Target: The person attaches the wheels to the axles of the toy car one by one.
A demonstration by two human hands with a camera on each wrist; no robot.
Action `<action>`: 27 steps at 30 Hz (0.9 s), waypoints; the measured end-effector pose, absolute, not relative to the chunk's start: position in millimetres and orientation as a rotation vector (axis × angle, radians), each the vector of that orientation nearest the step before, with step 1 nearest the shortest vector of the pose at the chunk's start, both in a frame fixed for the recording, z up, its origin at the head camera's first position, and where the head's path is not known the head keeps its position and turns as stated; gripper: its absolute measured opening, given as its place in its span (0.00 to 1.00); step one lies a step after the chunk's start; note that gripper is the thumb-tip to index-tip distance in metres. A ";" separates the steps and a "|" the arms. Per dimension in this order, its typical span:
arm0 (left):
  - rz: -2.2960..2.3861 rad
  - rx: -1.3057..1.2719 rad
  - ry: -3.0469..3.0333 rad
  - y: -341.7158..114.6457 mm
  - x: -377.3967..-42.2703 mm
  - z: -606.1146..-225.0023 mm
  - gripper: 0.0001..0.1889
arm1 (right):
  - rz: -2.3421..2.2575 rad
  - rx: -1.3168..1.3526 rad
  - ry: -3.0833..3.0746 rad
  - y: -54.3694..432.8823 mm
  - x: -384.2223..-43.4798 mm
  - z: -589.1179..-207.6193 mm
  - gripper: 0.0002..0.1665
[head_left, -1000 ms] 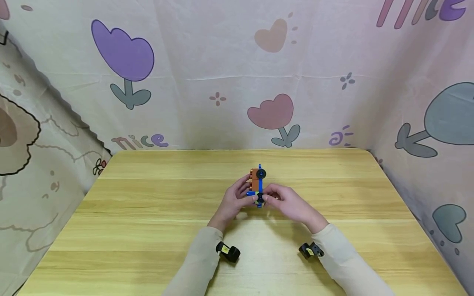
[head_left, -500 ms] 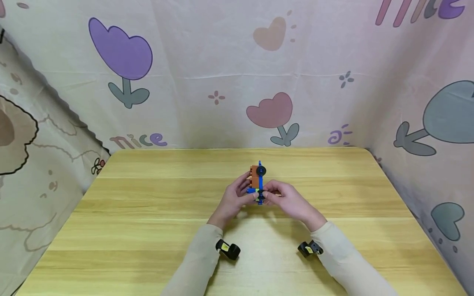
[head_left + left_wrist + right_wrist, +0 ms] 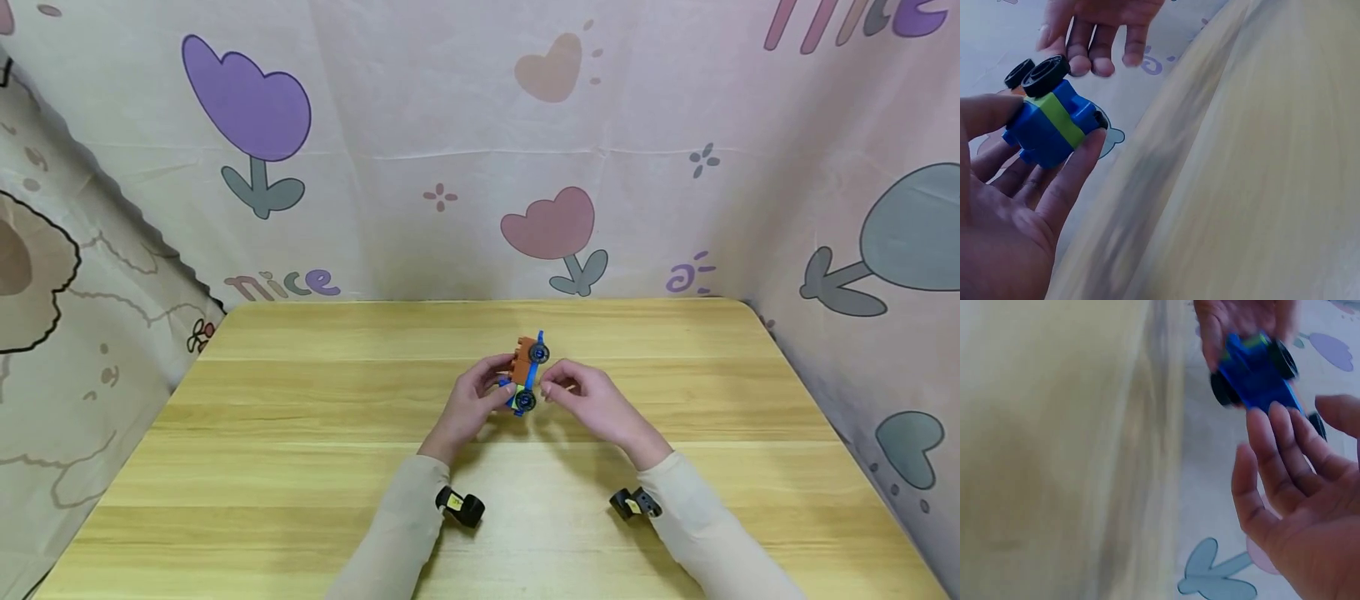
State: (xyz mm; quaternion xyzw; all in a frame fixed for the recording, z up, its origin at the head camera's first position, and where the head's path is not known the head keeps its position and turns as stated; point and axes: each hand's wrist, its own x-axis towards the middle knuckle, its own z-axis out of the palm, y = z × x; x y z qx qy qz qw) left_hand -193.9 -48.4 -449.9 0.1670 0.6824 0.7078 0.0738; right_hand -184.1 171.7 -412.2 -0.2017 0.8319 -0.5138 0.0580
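My left hand (image 3: 467, 407) holds a toy car (image 3: 524, 368) built of blocks above the table, thumb on its near side. The car has a blue base, orange blocks at the far end, blue and lime-green blocks at the near end, and black wheels (image 3: 1045, 76). It is tilted, its wheels facing my right hand (image 3: 598, 407). That hand hovers just right of the car with loosely bent fingers and grips nothing. In the right wrist view its fingertips overlap the blue underside (image 3: 1263, 387); whether they touch cannot be told. The left palm hides part of the orange blocks.
A wood-grain table (image 3: 300, 467) stretches under both hands. Behind it and at the sides hangs a patterned cloth (image 3: 390, 100) with printed flowers. Each wrist wears a black camera, the left one (image 3: 461, 507) and the right one (image 3: 634, 503).
The right fingers have come off the near wheel and drawn back slightly to the right. The left hand has turned the car, its far end leaning right and more of its wheel faces showing.
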 end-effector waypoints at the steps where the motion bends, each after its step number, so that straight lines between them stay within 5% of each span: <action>1: 2.110 0.500 2.068 -48.9 -194.1 -449.9 0.23 | -1.568 -0.586 2.553 173.2 -184.9 -409.7 0.11; 27: 1.855 0.613 2.108 -52.4 -188.3 -438.8 0.22 | -1.230 -0.743 2.653 186.0 -205.4 -380.2 0.17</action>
